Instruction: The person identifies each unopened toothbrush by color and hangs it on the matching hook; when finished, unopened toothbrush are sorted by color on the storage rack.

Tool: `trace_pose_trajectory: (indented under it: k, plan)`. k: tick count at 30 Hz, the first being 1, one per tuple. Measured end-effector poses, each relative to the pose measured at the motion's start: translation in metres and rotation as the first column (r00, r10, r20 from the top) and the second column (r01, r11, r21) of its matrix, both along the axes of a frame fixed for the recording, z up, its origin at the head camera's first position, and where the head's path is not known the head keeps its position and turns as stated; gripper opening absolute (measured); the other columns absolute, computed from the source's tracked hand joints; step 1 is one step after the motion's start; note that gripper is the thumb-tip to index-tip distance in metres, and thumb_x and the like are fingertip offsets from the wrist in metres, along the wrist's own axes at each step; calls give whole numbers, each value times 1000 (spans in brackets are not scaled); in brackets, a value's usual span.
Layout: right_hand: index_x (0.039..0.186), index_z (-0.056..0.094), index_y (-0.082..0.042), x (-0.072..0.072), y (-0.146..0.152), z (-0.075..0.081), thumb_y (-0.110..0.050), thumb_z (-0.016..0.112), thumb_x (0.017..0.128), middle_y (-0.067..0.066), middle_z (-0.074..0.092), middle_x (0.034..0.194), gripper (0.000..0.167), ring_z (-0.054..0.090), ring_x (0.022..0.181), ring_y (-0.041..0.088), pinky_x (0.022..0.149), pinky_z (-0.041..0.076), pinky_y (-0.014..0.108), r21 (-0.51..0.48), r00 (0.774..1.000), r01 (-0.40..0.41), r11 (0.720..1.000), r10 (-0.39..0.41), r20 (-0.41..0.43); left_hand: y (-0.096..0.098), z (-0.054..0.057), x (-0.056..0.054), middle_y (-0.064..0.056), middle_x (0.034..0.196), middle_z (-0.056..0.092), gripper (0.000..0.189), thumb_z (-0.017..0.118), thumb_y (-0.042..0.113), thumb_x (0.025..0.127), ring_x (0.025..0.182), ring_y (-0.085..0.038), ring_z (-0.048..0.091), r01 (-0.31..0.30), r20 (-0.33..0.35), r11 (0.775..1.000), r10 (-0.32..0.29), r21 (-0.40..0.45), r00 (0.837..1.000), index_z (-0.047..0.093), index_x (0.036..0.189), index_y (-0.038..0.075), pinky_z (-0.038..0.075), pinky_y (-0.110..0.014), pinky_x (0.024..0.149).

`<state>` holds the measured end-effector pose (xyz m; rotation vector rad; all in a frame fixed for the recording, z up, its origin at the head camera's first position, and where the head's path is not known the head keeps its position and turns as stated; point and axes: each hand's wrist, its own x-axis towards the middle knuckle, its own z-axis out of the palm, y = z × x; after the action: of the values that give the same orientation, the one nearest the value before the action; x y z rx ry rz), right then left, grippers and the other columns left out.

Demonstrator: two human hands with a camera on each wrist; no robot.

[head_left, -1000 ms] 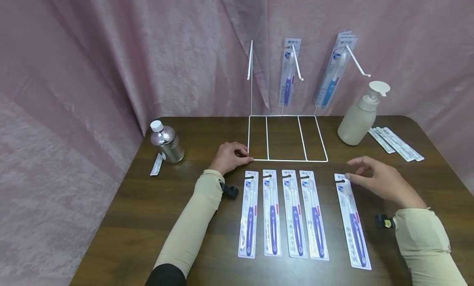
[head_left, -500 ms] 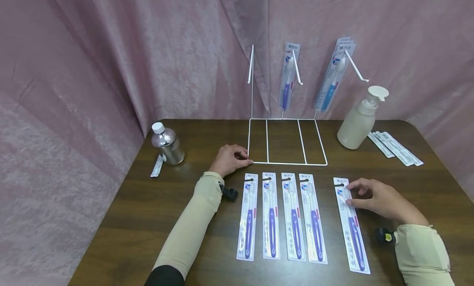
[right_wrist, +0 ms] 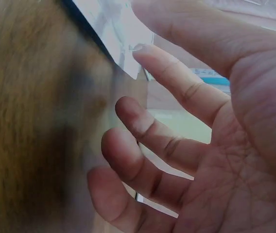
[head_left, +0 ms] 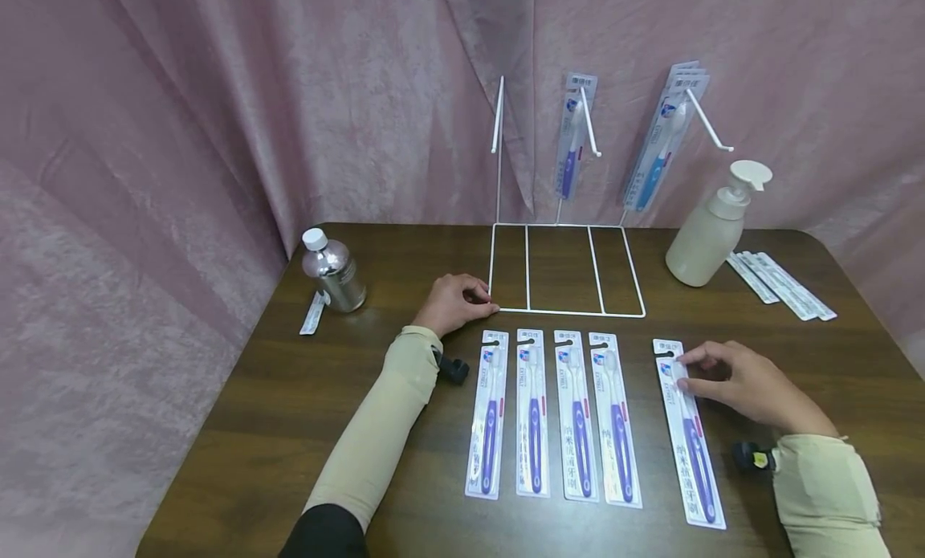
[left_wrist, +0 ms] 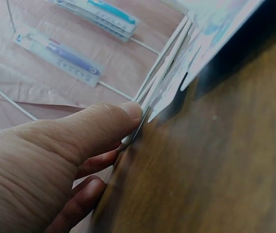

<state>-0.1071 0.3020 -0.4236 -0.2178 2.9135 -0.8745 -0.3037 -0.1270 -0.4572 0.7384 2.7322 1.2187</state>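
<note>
My left hand (head_left: 454, 304) pinches the front left corner of a white wire display rack (head_left: 571, 312) between thumb and index finger. In the left wrist view, the thumb (left_wrist: 123, 114) lies on the wire. My right hand (head_left: 751, 385) touches the upper right edge of a packaged toothbrush (head_left: 690, 433) that lies flat on the table. Thumb and index fingertips meet its face, while the other fingers (right_wrist: 128, 155) are loosely bent. Left of it lie several similar purple packs (head_left: 535, 413) in a row. One purple pack (head_left: 574, 136) hangs on the rack's middle hook.
Blue toothbrush packs (head_left: 665, 140) hang from the right hook; the left hook (head_left: 498, 116) carries none. A pump bottle (head_left: 711, 229) and flat white sachets (head_left: 780, 285) are at back right. A white-capped bottle (head_left: 334, 273) and another sachet (head_left: 313, 313) sit at left.
My right hand has shifted down from the top of the separate toothbrush pack to a point on its upper right edge. The left hand stays on the rack corner. The head view tilts slightly.
</note>
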Motion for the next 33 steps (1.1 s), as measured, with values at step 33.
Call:
trace_pose_trajectory:
  k: [33]
  plan:
    - [130, 73, -13, -74, -112, 166, -11, 84, 91, 15, 79, 101, 41, 48, 54, 0, 53, 36, 11, -168, 630, -27, 985, -114, -768, 0, 0, 1, 4, 106, 75, 14, 92, 27, 84, 101, -14, 68, -10, 9, 1000, 10, -1, 1000, 81, 85, 18, 55, -31, 92]
